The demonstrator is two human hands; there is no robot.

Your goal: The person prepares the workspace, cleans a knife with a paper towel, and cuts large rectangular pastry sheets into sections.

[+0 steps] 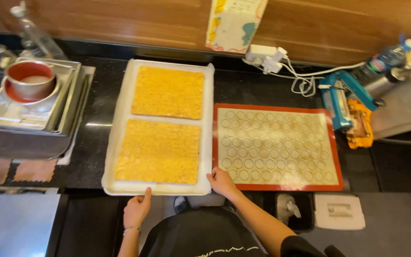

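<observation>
Head view: white tray (pixel 120 143) with two golden sheets (pixel 160 152) is set at the worktop's front edge, beside the red-rimmed mat (pixel 336 157). Left hand (pixel 136 212) is loosely curled, fingertip on the rim; right hand (pixel 222 182) is closed over the front-right corner. Tray positioning seems in hand; a level, two-handed grip is called for next.

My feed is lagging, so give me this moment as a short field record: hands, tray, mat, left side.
left hand: touching near edge of white tray
right hand: on tray's near right corner
tray contents: two golden baked sheets
right of tray: red-rimmed baking mat with printed circles
far left: stacked metal trays, small pot
</observation>
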